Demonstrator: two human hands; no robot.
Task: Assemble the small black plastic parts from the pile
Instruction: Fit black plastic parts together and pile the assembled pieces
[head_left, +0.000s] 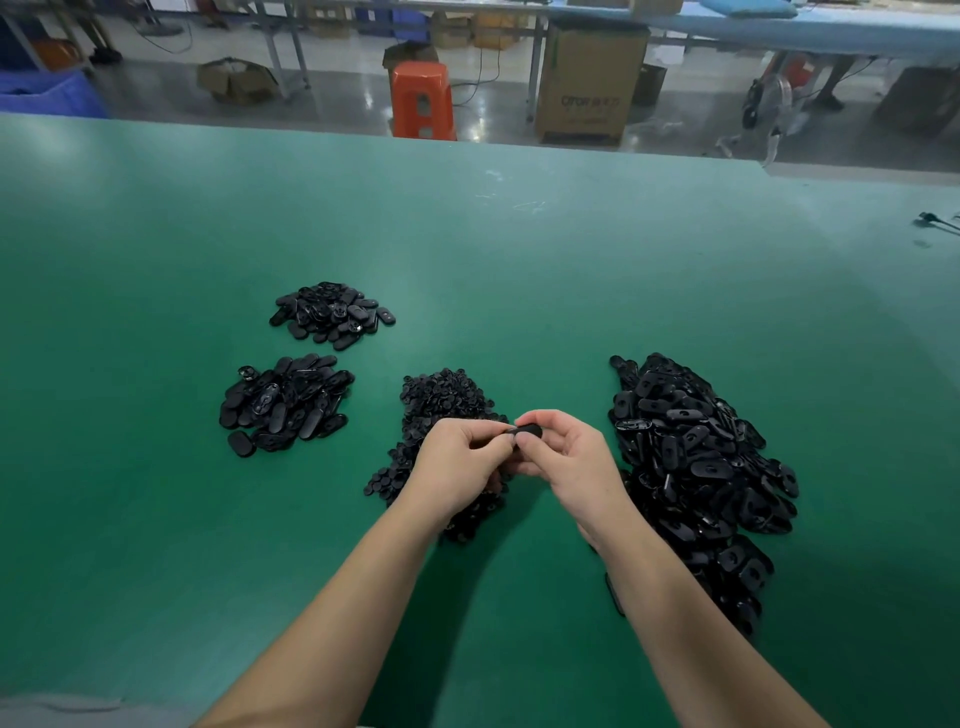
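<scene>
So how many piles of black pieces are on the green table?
4. One small pile far left, one just nearer on the left, one of round bits under the hands, and the biggest on the right. None seem hidden.

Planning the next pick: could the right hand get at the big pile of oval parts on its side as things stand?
Probably yes, once freed. The big pile lies just beside the right hand on the green table, nothing between them. But both hands now pinch a black part, the left hand included.
</scene>
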